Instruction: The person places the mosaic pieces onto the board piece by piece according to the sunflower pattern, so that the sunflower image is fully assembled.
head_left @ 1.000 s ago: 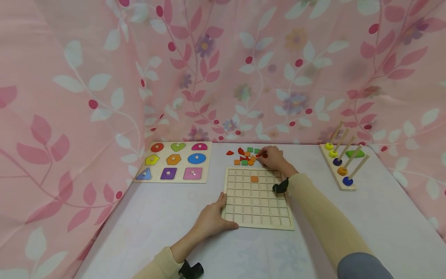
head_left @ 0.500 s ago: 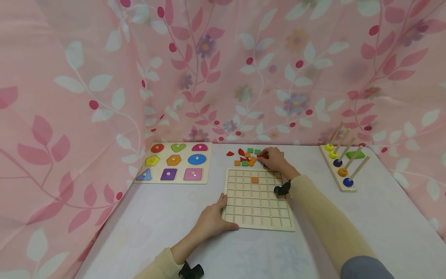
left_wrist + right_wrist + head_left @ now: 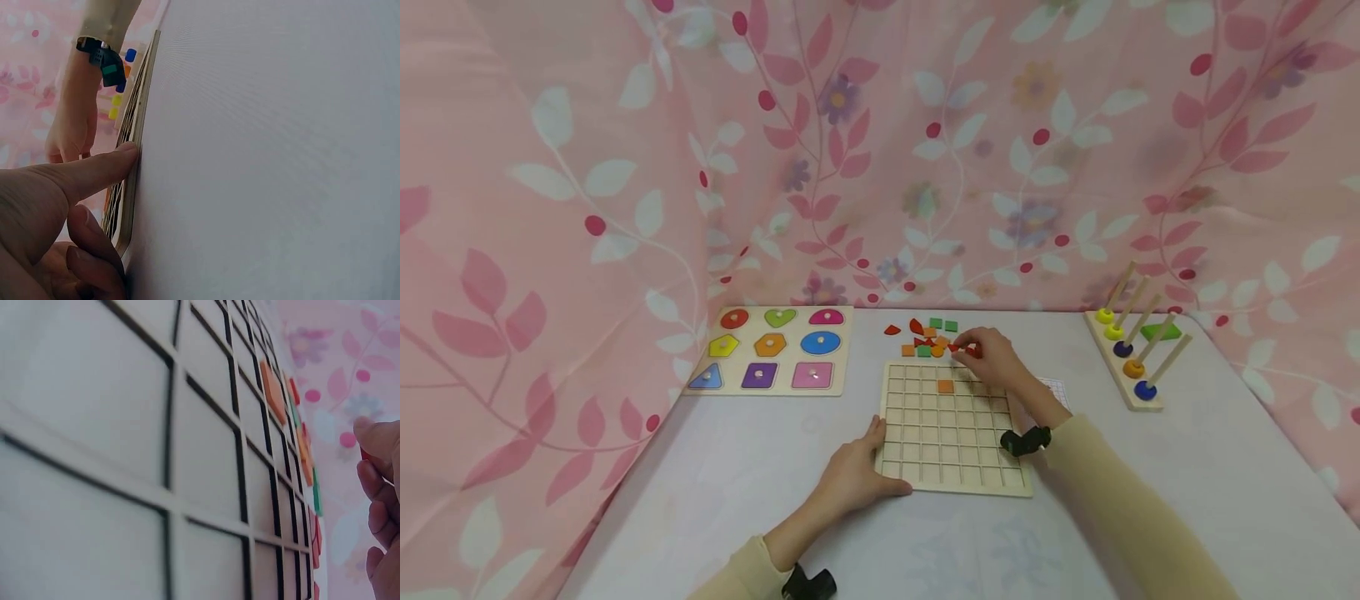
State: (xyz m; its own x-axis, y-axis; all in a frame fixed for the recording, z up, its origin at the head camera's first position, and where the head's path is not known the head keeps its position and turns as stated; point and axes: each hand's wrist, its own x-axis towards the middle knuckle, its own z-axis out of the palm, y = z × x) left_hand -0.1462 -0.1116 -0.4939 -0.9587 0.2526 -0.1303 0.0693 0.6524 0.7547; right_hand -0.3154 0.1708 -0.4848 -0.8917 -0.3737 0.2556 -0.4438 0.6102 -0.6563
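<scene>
A pale wooden grid board (image 3: 955,454) lies on the table, with one orange square tile (image 3: 946,387) in a cell of an upper row. My left hand (image 3: 853,475) holds the board's near left corner, thumb along the front edge and fingers at the left side. In the left wrist view the thumb (image 3: 103,172) touches the board's rim (image 3: 139,140). Above the board's far right part, my right hand (image 3: 992,360) pinches a small red piece (image 3: 364,454), mostly hidden by the fingers. Loose red, orange and green pieces (image 3: 924,351) lie just beyond the board.
A shape puzzle board (image 3: 801,389) with knobbed pieces lies at the back left. On the right stands a wooden peg stand (image 3: 1138,398) with coloured rings, a green piece (image 3: 1161,332) behind it. A gridded paper (image 3: 1057,389) shows partly beside my right wrist.
My right hand has risen slightly and come back from the loose pieces toward the board, holding a red piece. The gridded paper now shows beside the wrist. My left hand stays put.
</scene>
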